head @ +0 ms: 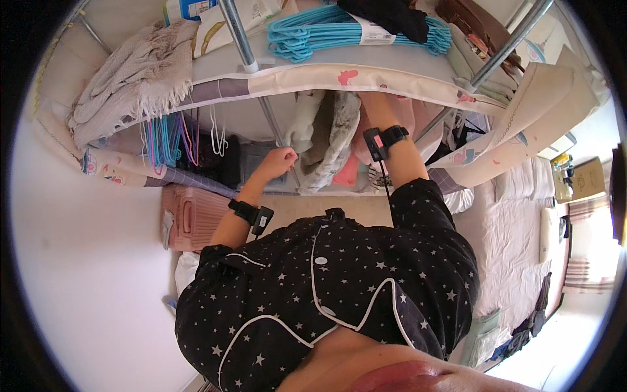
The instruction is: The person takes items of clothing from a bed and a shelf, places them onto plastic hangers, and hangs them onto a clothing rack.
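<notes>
My left hand (281, 160) is loosely curled in front of a metal pole (270, 117) of a fabric wardrobe. Whether its fingers grip the pole cannot be made out. Just right of it hangs a grey-white furry garment (332, 147) with a brown inside, beside a white garment (303, 122). My right forearm reaches up into the wardrobe among pink clothes (406, 110). That hand is out of view, hidden behind the patterned fabric edge (303, 78) of the top shelf. A coral-pink cloth (347, 170) and a striped cloth (378, 177) lie lower down.
Blue hangers (333, 36) are bundled on the top shelf, near a fringed grey blanket (142, 68). Several coloured hangers (164, 139) hang at left. A pink suitcase (196, 213) stands below left. To the right is a bed (509, 235). A thin cable runs from my right wrist device.
</notes>
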Motion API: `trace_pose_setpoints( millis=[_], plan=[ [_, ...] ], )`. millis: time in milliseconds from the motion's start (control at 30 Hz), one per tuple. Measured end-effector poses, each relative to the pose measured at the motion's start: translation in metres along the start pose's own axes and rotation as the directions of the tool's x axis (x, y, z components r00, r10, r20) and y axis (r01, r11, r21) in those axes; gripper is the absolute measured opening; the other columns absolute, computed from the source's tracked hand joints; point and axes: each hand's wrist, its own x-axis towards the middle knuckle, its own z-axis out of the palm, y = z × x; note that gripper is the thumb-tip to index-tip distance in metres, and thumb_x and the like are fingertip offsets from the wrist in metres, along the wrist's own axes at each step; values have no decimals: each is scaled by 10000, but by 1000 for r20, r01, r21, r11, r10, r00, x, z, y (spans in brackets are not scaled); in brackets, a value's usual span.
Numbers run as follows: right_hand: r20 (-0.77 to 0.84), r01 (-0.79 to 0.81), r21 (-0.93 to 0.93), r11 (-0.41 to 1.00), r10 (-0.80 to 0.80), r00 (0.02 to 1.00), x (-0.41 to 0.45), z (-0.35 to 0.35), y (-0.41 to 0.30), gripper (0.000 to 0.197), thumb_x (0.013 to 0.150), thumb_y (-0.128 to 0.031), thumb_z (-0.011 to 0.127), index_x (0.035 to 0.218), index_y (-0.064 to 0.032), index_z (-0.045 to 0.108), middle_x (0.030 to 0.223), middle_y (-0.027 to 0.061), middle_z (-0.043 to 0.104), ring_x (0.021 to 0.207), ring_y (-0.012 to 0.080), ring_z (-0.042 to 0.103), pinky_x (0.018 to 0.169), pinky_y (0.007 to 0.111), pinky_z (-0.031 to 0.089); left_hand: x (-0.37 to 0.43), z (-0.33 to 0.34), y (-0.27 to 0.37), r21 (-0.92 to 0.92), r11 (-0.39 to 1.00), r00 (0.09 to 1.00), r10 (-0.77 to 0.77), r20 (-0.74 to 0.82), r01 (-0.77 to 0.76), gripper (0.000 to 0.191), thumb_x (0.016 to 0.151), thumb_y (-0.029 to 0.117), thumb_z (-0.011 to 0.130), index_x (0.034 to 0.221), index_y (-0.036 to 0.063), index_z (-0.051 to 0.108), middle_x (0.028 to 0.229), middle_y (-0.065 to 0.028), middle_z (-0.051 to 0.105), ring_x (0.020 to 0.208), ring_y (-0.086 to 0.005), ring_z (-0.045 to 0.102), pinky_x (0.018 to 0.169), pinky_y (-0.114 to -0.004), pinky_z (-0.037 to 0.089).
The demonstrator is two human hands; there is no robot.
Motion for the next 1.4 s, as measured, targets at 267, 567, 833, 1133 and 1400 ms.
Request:
trace_pose_setpoints(
  millis=[267, 567, 833, 1133, 1400],
  plan=[
    [75, -31, -118, 993, 40, 996, -23, -56, -56, 49, 835, -173, 475, 833, -125, 487, 676, 10, 503, 516, 107, 453, 397, 229, 325, -1, 66, 44, -50, 999, 1000, -3, -8, 2, 180, 833, 162, 483, 873, -3, 543, 706, -66, 584, 610, -127, 561, 576, -262, 455],
    [237, 387, -788, 478, -345, 908, -5, -111, -23, 154, 809, -190, 500, 881, -55, 515, 678, 91, 532, 590, 217, 513, 508, 331, 411, -4, 129, 15, -116, 992, 993, -61, -106, 48, 154, 803, 152, 501, 834, 11, 554, 650, -75, 593, 581, -147, 575, 535, -276, 450],
    [559, 638, -769, 24, -458, 691, -167, -100, 66, 181, 693, -5, 502, 862, -40, 558, 873, 125, 524, 849, 295, 482, 748, 364, 382, -95, 142, -80, -134, 990, 945, -83, -315, 42, 123, 804, 103, 491, 843, 4, 554, 632, -79, 573, 559, -139, 550, 534, -268, 440],
    [644, 482, -726, 491, 238, 727, -271, 47, 257, 153, 707, 1, 499, 844, 2, 567, 812, 120, 577, 721, 231, 571, 644, 307, 457, -186, 18, -186, 38, 999, 548, 13, -836, 34, 153, 792, 56, 513, 930, -9, 534, 748, -89, 559, 602, -148, 520, 559, -270, 425],
    [577, 501, -754, 426, 65, 814, -398, 405, 600, 327, 746, -123, 583, 1045, -25, 496, 858, 99, 546, 634, 170, 556, 574, 275, 445, -391, -299, -432, 248, 950, 502, 310, -807, -188, 378, 700, -1, 448, 1078, -16, 438, 996, -221, 452, 802, -351, 501, 718, -370, 419]
  ],
)
